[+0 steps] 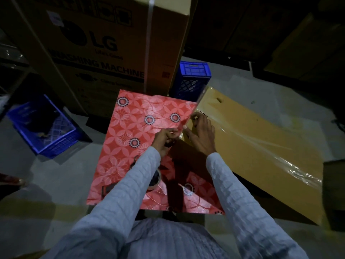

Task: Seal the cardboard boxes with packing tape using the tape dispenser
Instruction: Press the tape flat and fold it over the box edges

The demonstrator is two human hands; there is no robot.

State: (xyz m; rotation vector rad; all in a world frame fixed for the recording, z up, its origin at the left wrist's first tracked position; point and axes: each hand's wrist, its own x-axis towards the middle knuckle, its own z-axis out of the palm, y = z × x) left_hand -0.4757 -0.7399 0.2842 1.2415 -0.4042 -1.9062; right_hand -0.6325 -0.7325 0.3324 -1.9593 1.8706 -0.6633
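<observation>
Left hand (164,140): fingers curled, pinching something small and partly dark at the fingertips, likely the end of a clear tape strip; exact item too blurred to tell. It sits over the right side of the red floral-patterned sheet (130,128) covering the counter.

Right hand (202,133): fingers spread and fairly straight, pressing down on the near-left edge of the flat cardboard box (252,146); fingertips reach toward the box's corner where it meets the red sheet. Thumb points toward the left hand, the two hands just beside each other.

Cardboard box: tan, lying flat, running from beside the red sheet out to the right. Glossy clear tape (261,144) streaks across its top, wrinkled and shiny toward the far right end. A small dark slot shows near its upper left corner.

Tape roll (155,177): lying on the red sheet under the left forearm, partly hidden by the sleeve. A small dark object sits on the sheet's lower left; cannot tell what it is.

Behind: large LG washing machine carton (104,43) standing upright with a white strap. Blue plastic crate (192,79) just behind the box; another blue crate (44,128) on the floor at left. Lighting dim.
</observation>
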